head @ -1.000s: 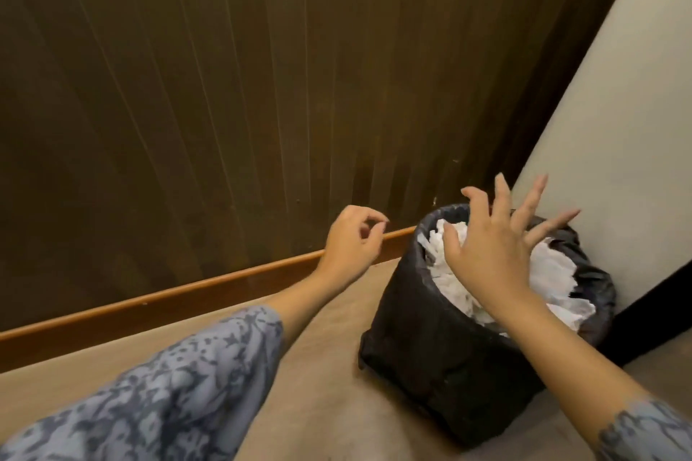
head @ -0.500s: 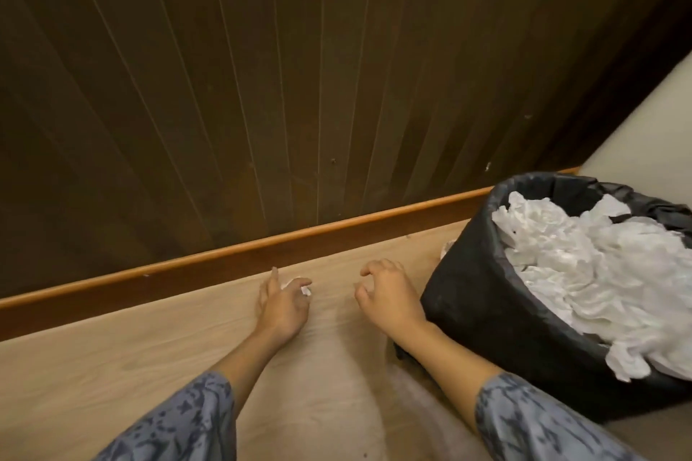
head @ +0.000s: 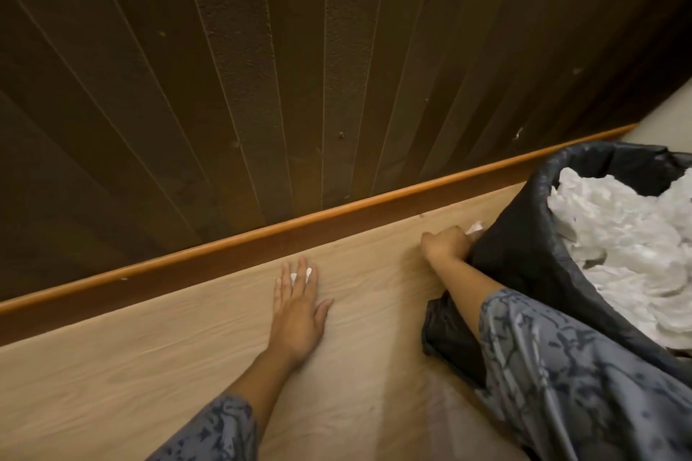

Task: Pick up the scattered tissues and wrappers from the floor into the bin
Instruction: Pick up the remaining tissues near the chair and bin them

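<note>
Head view: the left hand (head: 297, 305) is lying flat on the floor (head: 149, 367), straight fingers (head: 299, 273) covering a small tissue scrap (head: 302, 276). The right hand (head: 445, 245) is pinching another tissue (head: 475, 228), fingers curled, beside the black-lined bin (head: 524, 262) holding crumpled tissues (head: 629, 247).

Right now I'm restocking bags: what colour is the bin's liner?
Black, seen in the head view: the liner.

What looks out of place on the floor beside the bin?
A white tissue scrap lies wedged against the bin, at the right hand. Another tissue bit shows between the left hand's fingers.
</note>
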